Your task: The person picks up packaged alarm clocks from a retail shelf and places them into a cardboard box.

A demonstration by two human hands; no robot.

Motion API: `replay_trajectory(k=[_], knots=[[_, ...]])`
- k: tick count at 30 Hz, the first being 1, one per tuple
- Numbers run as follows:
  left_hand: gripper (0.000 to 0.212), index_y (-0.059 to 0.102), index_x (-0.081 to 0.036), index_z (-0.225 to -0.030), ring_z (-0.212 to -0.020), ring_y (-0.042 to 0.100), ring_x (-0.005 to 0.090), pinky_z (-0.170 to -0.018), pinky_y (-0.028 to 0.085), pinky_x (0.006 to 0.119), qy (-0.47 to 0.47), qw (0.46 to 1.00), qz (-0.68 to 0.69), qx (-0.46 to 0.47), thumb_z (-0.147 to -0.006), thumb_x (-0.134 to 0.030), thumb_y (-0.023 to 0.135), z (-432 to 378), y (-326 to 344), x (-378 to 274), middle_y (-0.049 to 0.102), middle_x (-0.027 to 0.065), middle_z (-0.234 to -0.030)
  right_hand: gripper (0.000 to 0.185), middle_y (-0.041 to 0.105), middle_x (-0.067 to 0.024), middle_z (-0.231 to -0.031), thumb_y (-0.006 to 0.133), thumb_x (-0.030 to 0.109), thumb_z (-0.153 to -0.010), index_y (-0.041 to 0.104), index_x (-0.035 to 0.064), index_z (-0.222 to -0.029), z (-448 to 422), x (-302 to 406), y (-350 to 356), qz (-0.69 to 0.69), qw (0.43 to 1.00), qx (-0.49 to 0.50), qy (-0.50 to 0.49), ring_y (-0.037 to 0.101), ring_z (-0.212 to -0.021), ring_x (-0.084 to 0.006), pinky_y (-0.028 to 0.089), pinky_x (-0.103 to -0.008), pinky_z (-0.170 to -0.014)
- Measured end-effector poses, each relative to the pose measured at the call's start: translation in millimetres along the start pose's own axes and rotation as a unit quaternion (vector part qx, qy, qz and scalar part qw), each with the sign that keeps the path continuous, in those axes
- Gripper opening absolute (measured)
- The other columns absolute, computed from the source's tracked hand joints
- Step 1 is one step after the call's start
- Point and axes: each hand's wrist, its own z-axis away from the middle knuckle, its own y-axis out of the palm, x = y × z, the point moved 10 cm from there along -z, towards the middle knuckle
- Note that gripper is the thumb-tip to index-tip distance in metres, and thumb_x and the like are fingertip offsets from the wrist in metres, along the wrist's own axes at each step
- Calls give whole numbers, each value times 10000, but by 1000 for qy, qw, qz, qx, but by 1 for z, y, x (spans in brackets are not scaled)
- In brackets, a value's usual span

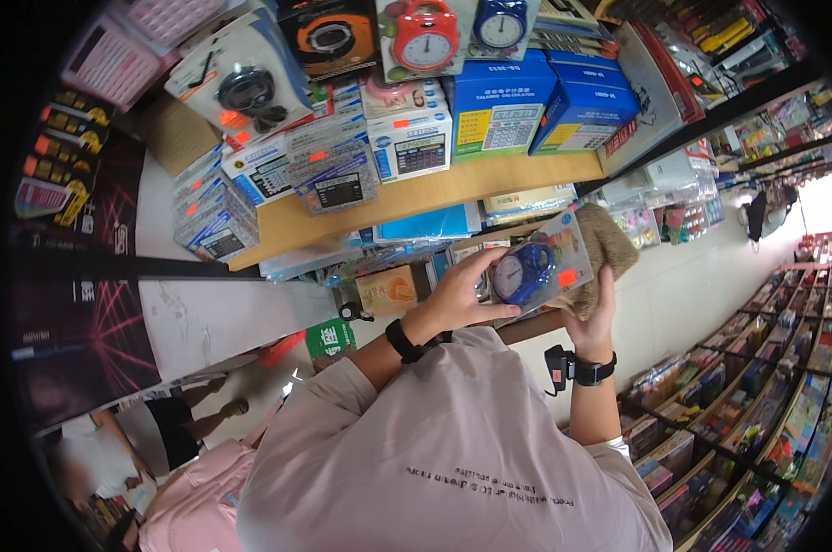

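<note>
My left hand [466,288] grips the left end of a clear blister pack with a blue stopwatch-shaped alarm clock or timer [519,274] inside, its round white dial facing up. An orange price sticker sits on the pack's right part. Against the far side of the pack, my right hand [593,310] holds a brown towelling cloth [599,252]. Both hands are in front of my chest, just off the edge of a wooden shelf [416,186]. On that shelf stand similar packs, one with a red clock [426,45] and one with a blue clock [500,27].
Boxed calculators [412,146] and blue talking-calculator boxes [502,103] line the shelf, beside a packaged black stopwatch [247,93]. An orange box [387,290] lies lower. Stocked racks [740,414] run along the right. A person [140,435] stands lower left, near a pink backpack [188,493].
</note>
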Motion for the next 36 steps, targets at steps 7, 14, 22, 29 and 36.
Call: replay_trajectory(k=[7, 14, 22, 29, 36], knots=[[776, 398, 41, -1161, -960, 533, 217, -845, 405, 308, -24, 998, 45, 32, -576, -298, 780, -11, -4, 16, 527, 156, -1057, 583, 405, -106, -1232, 437, -75, -748, 244, 12, -1291, 9, -18, 31, 268, 961, -3, -67, 421, -1119, -187, 345, -314, -939], [734, 375, 15, -1187, -1021, 502, 187, -866, 399, 314, -33, 980, 166, 100, -594, -169, 768, -17, 3, 29, 490, 119, -1130, 579, 414, -92, -1225, 501, -22, -770, 252, 7, -1292, 12, -21, 28, 298, 951, 22, -83, 413, -1120, -168, 324, -298, -944], [829, 272, 39, -1262, -1110, 429, 199, -928, 340, 327, -45, 931, 327, 157, -618, -173, 747, -18, 23, 24, 416, 155, -1236, 435, 409, -109, -1240, 432, 92, -854, 298, -9, -1255, 11, 6, -17, 72, 992, -75, -78, 434, -1110, -197, 353, -319, -935], [805, 302, 47, -1250, -1102, 439, 215, -936, 342, 340, -11, 959, 276, 65, -616, -185, 741, -29, 28, 5, 420, 160, -1230, 443, 419, -106, -1222, 447, 94, -855, 289, 1, -1258, 4, 22, -43, 85, 992, -86, -40, 430, -1112, -194, 363, -318, -928], [732, 400, 10, -1129, -1053, 484, 226, -880, 399, 331, -47, 999, 20, 0, -545, -191, 793, -31, 57, 10, 486, 150, -1125, 539, 382, -90, -1260, 472, 39, -828, 232, 17, -1310, -1, -1, -37, 264, 963, 59, 5, 379, -1141, -154, 297, -273, -956]])
